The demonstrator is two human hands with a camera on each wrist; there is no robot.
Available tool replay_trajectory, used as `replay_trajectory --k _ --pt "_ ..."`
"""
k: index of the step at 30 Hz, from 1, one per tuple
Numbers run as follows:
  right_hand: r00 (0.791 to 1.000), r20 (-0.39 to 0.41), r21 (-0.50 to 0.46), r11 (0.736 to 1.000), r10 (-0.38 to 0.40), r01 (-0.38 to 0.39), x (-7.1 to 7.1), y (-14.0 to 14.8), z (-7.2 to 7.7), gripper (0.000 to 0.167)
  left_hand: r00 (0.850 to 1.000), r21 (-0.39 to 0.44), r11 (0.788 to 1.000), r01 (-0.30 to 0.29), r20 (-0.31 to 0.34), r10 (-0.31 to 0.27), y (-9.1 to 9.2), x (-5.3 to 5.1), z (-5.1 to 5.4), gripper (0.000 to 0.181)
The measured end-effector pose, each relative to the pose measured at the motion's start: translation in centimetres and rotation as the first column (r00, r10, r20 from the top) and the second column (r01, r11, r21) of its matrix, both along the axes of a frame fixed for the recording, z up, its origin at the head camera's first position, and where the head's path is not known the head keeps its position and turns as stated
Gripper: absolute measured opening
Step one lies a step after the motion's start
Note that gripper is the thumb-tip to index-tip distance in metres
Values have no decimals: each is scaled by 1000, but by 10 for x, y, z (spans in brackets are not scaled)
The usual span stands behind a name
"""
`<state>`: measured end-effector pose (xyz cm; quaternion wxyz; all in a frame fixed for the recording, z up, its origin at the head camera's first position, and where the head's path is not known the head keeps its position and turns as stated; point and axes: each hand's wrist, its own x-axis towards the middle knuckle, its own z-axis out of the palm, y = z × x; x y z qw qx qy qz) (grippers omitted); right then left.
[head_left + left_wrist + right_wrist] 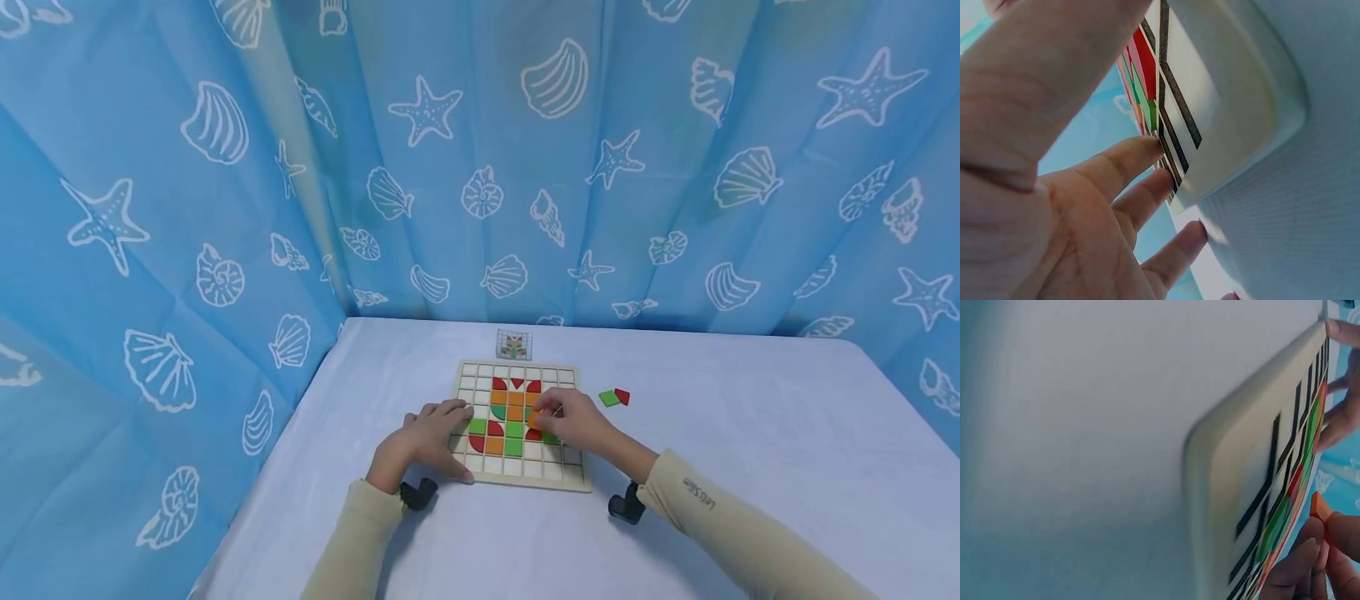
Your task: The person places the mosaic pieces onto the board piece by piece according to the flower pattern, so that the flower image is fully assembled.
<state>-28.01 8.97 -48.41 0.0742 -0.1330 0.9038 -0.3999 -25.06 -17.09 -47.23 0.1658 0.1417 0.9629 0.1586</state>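
Note:
A cream grid board point(517, 481) lies on the white table, with red, orange and green tiles set in its middle squares. My right hand point(573, 419) pinches an orange tile point(1319, 506) between thumb and fingers, just over the right side of the tile pattern. In the right wrist view the orange tile stands tilted, apart from the board. My left hand point(433, 437) rests at the board's left edge with fingers spread and thumb near the front corner. The left wrist view shows its fingertips touching the board's rim point(1241, 125).
A small printed picture card point(513, 344) with a coloured pattern lies behind the board. Right of the board lie a loose green tile point(609, 398) and a red tile point(622, 397). A blue curtain point(480, 167) with shells and starfish hangs behind the table.

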Motion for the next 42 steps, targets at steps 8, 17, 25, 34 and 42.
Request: replay_trajectory --k 8,17,25,34,42 --pt "996 -18 56 995 87 -86 14 -7 3 5 1000 -9 1000 -3 5 3 0 -1 0 101" --pt "994 -18 172 979 111 -106 22 -7 0 8 1000 1 1000 -7 6 7 1 -1 -3 102" --pt "986 -70 264 956 154 -131 24 -10 0 5 1000 2 1000 -9 2 9 0 -1 -2 102" --pt "991 -13 237 963 136 -129 25 -11 -2 7 1000 1 1000 -4 14 4 1 0 2 102" --pt "989 7 258 955 149 -146 24 -11 -1 9 1000 -8 1000 -4 13 4 2 1 2 102"
